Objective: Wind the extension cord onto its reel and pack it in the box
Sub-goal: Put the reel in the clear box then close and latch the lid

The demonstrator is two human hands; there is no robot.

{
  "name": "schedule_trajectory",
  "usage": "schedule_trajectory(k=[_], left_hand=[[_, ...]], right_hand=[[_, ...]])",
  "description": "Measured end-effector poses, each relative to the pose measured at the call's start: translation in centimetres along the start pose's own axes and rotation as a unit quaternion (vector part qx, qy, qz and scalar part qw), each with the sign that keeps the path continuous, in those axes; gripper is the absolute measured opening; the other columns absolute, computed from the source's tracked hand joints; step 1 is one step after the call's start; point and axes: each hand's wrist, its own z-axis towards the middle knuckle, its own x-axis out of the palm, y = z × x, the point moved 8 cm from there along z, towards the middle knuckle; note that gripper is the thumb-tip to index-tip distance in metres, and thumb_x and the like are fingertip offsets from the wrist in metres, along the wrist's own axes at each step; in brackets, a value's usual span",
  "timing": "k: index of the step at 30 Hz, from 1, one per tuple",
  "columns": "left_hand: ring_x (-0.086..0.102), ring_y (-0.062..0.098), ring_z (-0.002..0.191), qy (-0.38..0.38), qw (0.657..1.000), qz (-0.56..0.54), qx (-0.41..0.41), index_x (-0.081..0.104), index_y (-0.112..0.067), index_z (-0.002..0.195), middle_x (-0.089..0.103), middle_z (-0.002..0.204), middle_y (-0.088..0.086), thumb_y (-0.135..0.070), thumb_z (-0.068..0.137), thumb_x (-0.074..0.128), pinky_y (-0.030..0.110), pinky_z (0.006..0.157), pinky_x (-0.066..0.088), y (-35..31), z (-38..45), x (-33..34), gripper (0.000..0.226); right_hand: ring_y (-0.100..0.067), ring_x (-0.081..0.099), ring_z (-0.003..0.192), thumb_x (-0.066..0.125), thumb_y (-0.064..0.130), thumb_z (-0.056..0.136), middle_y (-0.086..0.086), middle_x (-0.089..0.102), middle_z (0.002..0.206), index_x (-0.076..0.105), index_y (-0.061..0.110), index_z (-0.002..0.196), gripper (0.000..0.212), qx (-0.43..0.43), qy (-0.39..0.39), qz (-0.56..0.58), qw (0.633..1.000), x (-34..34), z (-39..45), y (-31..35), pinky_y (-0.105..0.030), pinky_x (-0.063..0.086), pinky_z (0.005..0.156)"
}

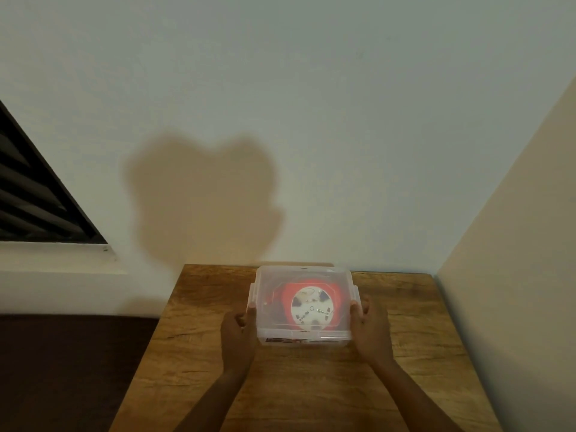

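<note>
A clear plastic box (303, 275) with its lid on stands at the far middle of the wooden table (296, 385). Through the lid I see the red extension cord reel (312, 305) with its white round face, lying flat inside. My left hand (238, 330) holds the box's left side, thumb up by the side latch. My right hand (369, 327) holds the right side the same way, fingers curled round the wall.
The table's back edge meets a white wall. A cream wall stands close along the right edge. A dark louvred window (34, 194) and its sill are at the left, with dark floor below the table's left edge.
</note>
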Motion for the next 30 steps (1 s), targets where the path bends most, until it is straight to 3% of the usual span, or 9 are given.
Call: schedule_trajectory(k=[4, 9, 12, 14, 19, 21, 24, 27, 30], left_hand=[[0.072, 0.026, 0.081, 0.029, 0.998, -0.02, -0.043, 0.061, -0.019, 0.101, 0.072, 0.096, 0.009, -0.045, 0.104, 0.056, 0.04, 0.071, 0.065, 1.5, -0.5, 0.4, 0.026], [0.075, 0.035, 0.087, 0.095, 0.975, -0.124, -0.158, 0.066, -0.015, 0.105, 0.074, 0.096, 0.015, -0.05, 0.1, 0.06, 0.042, 0.071, 0.065, 3.5, -1.8, 1.2, 0.035], [0.074, 0.033, 0.089, 0.115, 0.963, -0.155, -0.19, 0.066, -0.015, 0.108, 0.074, 0.1, 0.015, -0.048, 0.098, 0.064, 0.037, 0.069, 0.064, 3.5, -1.9, 1.2, 0.034], [0.073, 0.029, 0.084, 0.123, 0.959, -0.168, -0.192, 0.068, -0.013, 0.109, 0.075, 0.099, 0.015, -0.044, 0.096, 0.069, 0.035, 0.067, 0.062, 3.4, -1.6, 0.9, 0.034], [0.071, 0.026, 0.08, 0.132, 0.95, -0.195, -0.203, 0.07, -0.008, 0.106, 0.077, 0.098, 0.016, -0.035, 0.092, 0.077, 0.034, 0.066, 0.061, 3.1, -1.3, 0.4, 0.032], [0.069, 0.026, 0.078, 0.13, 0.946, -0.205, -0.215, 0.07, -0.004, 0.105, 0.076, 0.095, 0.016, -0.033, 0.092, 0.078, 0.031, 0.063, 0.06, 3.2, -1.4, 0.6, 0.033], [0.067, 0.024, 0.076, 0.12, 0.946, -0.205, -0.219, 0.069, -0.001, 0.105, 0.074, 0.095, 0.019, -0.03, 0.092, 0.078, 0.031, 0.06, 0.059, 3.1, -1.4, 0.6, 0.033], [0.068, 0.025, 0.076, 0.116, 0.95, -0.198, -0.209, 0.068, 0.0, 0.103, 0.073, 0.094, 0.019, -0.028, 0.091, 0.079, 0.032, 0.059, 0.06, 3.0, -1.4, 0.4, 0.033], [0.068, 0.026, 0.075, 0.11, 0.957, -0.186, -0.192, 0.067, 0.001, 0.102, 0.073, 0.095, 0.022, -0.027, 0.091, 0.08, 0.033, 0.059, 0.061, 2.7, -1.1, 0.3, 0.033]], right_hand=[[-0.027, 0.041, 0.132, 0.057, 0.025, 0.093, -0.007, 0.045, 0.145, 0.043, 0.018, 0.143, 0.053, -0.186, 0.039, -0.197, 0.962, 1.4, 0.8, 6.2, -0.048, 0.04, 0.108], [-0.026, 0.023, 0.145, 0.039, 0.036, 0.101, -0.004, 0.029, 0.158, 0.03, 0.018, 0.151, 0.054, -0.322, 0.181, -0.23, 0.9, 8.4, 1.1, 13.7, -0.05, 0.025, 0.115], [-0.026, 0.011, 0.15, 0.031, 0.045, 0.102, -0.002, 0.016, 0.163, 0.018, 0.018, 0.154, 0.06, -0.331, 0.252, -0.276, 0.867, 12.6, 0.8, 15.2, -0.055, 0.013, 0.118], [-0.026, 0.011, 0.15, 0.028, 0.048, 0.102, -0.002, 0.017, 0.163, 0.019, 0.018, 0.154, 0.061, -0.325, 0.256, -0.298, 0.86, 14.0, 1.1, 15.2, -0.057, 0.009, 0.118], [-0.024, 0.049, 0.13, 0.03, 0.053, 0.099, -0.004, 0.052, 0.144, 0.049, 0.018, 0.138, 0.055, -0.313, 0.271, -0.374, 0.83, 15.1, 3.1, 17.5, -0.056, 0.019, 0.113], [-0.026, 0.046, 0.131, 0.029, 0.055, 0.099, -0.007, 0.049, 0.146, 0.047, 0.015, 0.14, 0.06, -0.327, 0.285, -0.362, 0.825, 16.1, 2.4, 18.2, -0.054, 0.023, 0.113], [-0.029, 0.024, 0.146, 0.03, 0.053, 0.101, -0.011, 0.029, 0.158, 0.029, 0.012, 0.151, 0.065, -0.335, 0.308, -0.315, 0.833, 16.5, 1.2, 17.9, -0.051, 0.018, 0.118], [-0.029, 0.02, 0.148, 0.034, 0.046, 0.103, -0.009, 0.023, 0.161, 0.024, 0.015, 0.154, 0.061, -0.316, 0.345, -0.239, 0.851, 14.9, 2.0, 17.5, -0.047, 0.016, 0.119], [-0.027, 0.02, 0.148, 0.033, 0.05, 0.102, -0.009, 0.02, 0.162, 0.016, 0.013, 0.155, 0.067, -0.287, 0.274, -0.241, 0.886, 11.8, 3.6, 14.7, -0.048, 0.017, 0.12]])
